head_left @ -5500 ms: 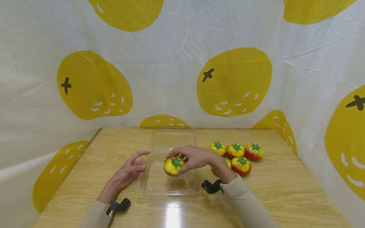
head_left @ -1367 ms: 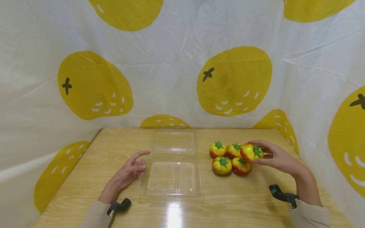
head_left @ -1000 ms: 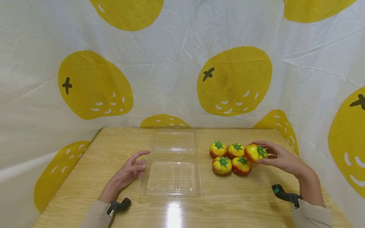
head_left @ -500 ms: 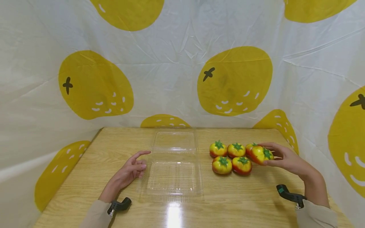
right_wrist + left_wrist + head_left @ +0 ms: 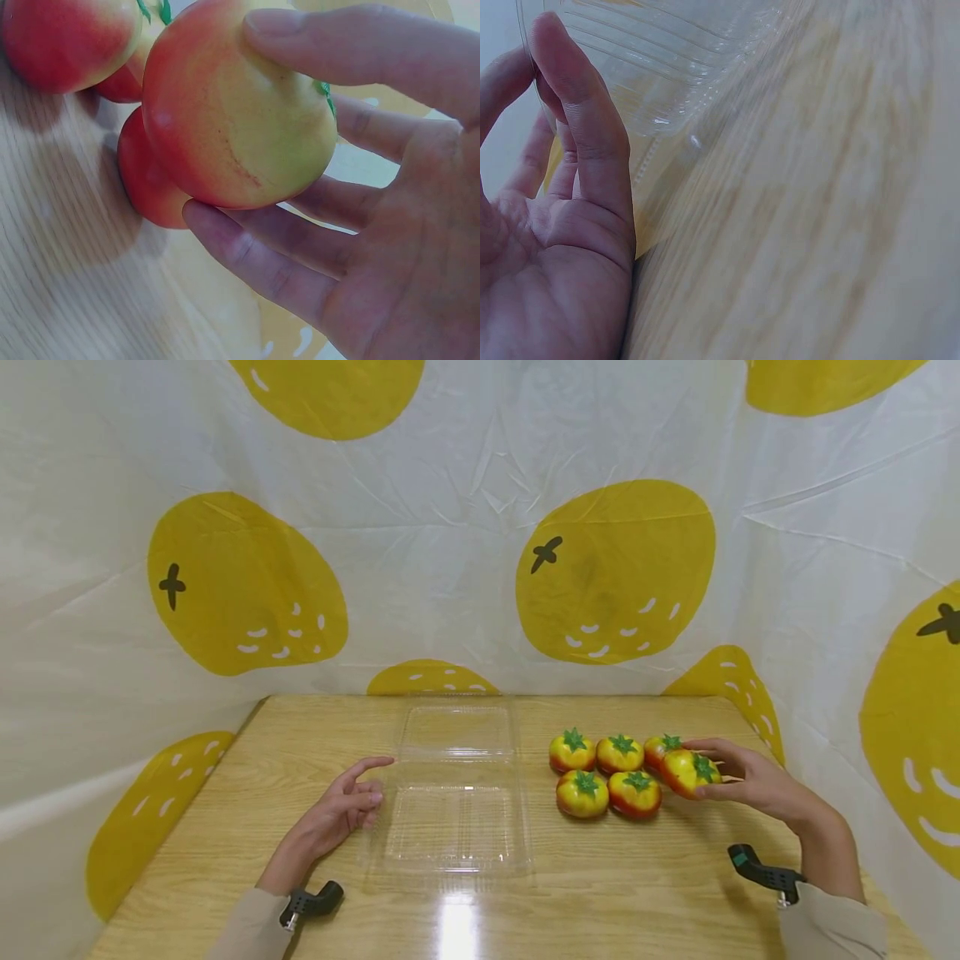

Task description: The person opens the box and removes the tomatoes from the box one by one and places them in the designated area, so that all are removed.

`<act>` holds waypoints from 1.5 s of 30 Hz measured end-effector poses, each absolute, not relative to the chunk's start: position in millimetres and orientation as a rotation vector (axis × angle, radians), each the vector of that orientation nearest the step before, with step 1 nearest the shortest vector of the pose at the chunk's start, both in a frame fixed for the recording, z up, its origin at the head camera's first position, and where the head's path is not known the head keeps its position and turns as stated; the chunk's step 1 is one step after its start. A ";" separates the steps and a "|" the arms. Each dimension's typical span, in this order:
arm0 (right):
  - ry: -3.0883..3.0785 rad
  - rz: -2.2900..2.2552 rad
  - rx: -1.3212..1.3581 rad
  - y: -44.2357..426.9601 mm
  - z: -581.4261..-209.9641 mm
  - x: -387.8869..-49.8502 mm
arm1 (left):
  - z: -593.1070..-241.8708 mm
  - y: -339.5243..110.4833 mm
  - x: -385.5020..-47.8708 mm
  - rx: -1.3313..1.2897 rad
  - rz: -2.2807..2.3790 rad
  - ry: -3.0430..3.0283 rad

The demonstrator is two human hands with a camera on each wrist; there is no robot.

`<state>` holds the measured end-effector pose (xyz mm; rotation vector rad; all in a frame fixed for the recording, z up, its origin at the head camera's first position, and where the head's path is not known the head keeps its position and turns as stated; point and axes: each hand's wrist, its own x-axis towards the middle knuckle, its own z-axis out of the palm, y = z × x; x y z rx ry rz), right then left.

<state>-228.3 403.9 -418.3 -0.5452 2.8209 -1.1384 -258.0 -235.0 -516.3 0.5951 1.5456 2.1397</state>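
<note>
In the head view my right hand (image 5: 765, 785) holds a red-and-yellow artificial tomato (image 5: 686, 774) with a green star-shaped calyx, tilted, at the near right of the group. The right wrist view shows thumb and fingertips around this tomato (image 5: 232, 112). Behind it sits another tomato (image 5: 660, 748), partly hidden. My left hand (image 5: 341, 814) lies at the left edge of an opened clear plastic clamshell container (image 5: 390, 852). In the left wrist view the thin rim of the container (image 5: 652, 45) passes between thumb and fingers of the left hand (image 5: 562, 247).
Left of the held tomato stand several more tomatoes in two rows, among them a front one (image 5: 582, 793) and a back one (image 5: 572, 750). The wooden table (image 5: 637, 893) is enclosed by a white curtain (image 5: 435, 568) with yellow fruit prints.
Earlier my right hand held a tomato above the container. It has since carried a tomato right, then slightly down and toward me, beside the others. My left hand has stayed still.
</note>
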 end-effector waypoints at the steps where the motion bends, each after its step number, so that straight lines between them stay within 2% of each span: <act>1: 2.819 -1.142 -0.549 404.4 -418.5 -228.3 | -516.5 -235.0 -257.8 0.585 2.143 1.547; 8: 2.798 -1.132 -0.531 404.9 -418.9 -227.6 | -514.1 -234.0 -255.8 0.550 2.150 1.552; 18: 2.752 -1.146 -0.442 409.4 -423.1 -228.3 | -514.6 -235.0 -257.0 0.632 2.141 1.515; 45: 2.556 -1.234 -0.418 416.8 -439.2 -233.5 | -514.6 -235.5 -257.3 0.608 2.130 1.548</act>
